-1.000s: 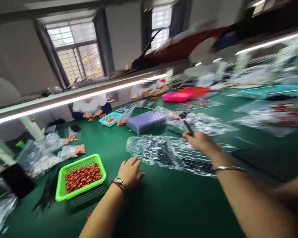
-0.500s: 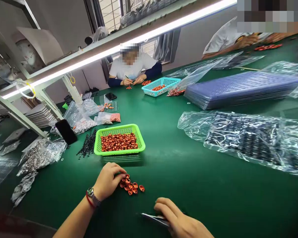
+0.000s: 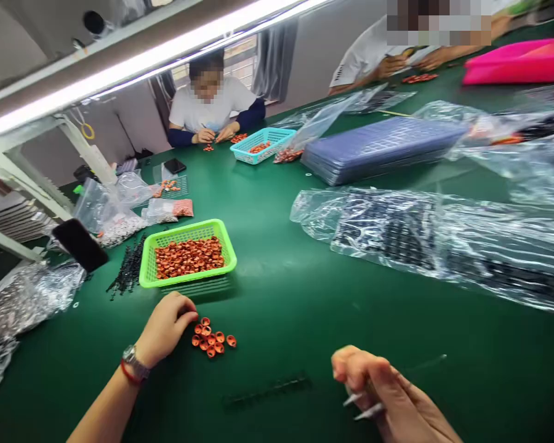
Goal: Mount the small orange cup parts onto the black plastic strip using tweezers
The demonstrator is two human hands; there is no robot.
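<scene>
My left hand (image 3: 165, 326) rests on the green table (image 3: 281, 307) with its fingertips curled against a small pile of orange rings (image 3: 211, 338). My right hand (image 3: 388, 394) is at the lower right, closed around metal tweezers (image 3: 361, 406) whose tips point left. A dark strip of small parts (image 3: 268, 391) lies on the table between my hands. Just beyond the left hand stands a green basket (image 3: 187, 253) full of orange rings.
Plastic bags of black parts (image 3: 420, 237) lie right of centre, with a stack of purple trays (image 3: 378, 147) behind. A phone (image 3: 79, 244), bags and black strips (image 3: 128, 271) lie left. Two people work at the far side by a teal basket (image 3: 257, 145).
My right hand came back from the plastic bags to the table's near edge, holding tweezers. My left hand moved to the loose orange rings. The view swung down and left.
</scene>
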